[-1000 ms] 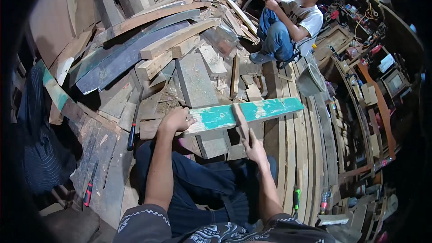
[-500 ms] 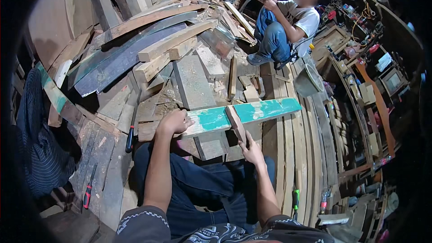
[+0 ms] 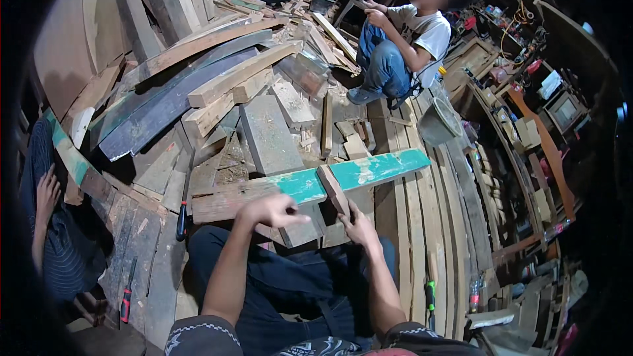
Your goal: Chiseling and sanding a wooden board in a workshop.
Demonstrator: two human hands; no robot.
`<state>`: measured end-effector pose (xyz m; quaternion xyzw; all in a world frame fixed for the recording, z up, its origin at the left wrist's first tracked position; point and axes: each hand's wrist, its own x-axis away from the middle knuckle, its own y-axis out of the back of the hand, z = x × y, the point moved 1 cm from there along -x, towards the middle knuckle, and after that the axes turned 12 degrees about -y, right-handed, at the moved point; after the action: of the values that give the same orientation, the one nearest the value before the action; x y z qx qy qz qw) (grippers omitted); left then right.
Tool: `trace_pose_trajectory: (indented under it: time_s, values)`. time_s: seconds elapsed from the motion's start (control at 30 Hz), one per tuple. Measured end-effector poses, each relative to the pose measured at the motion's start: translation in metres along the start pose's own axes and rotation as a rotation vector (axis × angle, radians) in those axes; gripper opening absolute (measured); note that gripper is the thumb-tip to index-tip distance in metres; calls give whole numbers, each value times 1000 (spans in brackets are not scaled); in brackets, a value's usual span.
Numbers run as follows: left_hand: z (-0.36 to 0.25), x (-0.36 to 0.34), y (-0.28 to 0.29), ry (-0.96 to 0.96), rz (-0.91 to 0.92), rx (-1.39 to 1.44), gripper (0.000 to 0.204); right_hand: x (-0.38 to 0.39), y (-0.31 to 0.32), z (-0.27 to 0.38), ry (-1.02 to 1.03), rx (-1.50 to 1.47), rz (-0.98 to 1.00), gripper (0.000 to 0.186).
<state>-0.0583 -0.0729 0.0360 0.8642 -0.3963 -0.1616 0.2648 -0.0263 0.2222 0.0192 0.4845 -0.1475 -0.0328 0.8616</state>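
A long board with worn green paint [image 3: 369, 170] lies crosswise in front of my knees, its left part bare wood. Across its middle sits a short wooden block [image 3: 332, 188], tilted, with my right hand [image 3: 360, 225] closed around its near end. My left hand [image 3: 271, 211] hovers at the board's near edge, slightly blurred, thumb and forefinger apart and nothing visible between them. Below the board shows a wide grey plank [image 3: 270, 132] running away from me.
A blue-handled tool [image 3: 181, 223] and a red-handled screwdriver [image 3: 126, 304] lie at left; a green-handled tool [image 3: 430, 295] at right. Long timbers [image 3: 422, 244] run along the right, near a bucket [image 3: 440, 122]. Scrap beams [image 3: 247, 69] pile up ahead. People sit at the far side and at left.
My left hand has come off the board toward me and to the right. My right hand still grips the block. A person's hand has appeared at the far left.
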Motion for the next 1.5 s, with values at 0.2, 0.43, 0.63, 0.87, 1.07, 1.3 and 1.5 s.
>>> trace_pose_trajectory:
  time_s: [0.2,0.43,0.63,0.87,1.07,1.3,1.5]
  values:
    - [-83,-57,-128,-89,242,148,89,-37,20,26,35,100,29,65]
    - [-85,-70,-224,189,166,828,124,-60,35,76,-68,89,194,54]
    - [-103,-56,-235,239,230,1589,121,-64,20,84,-163,129,149,51]
    - [-79,-66,-247,234,151,1513,124,-65,15,96,-171,200,174,52]
    - [-123,-54,-176,387,-33,1219,109,-81,8,69,-51,240,52,47]
    - [-86,-68,-205,110,-171,1523,73,-68,3,89,-51,234,29,40]
    - [-87,-67,-203,109,-183,1499,70,-62,8,89,-71,197,101,42]
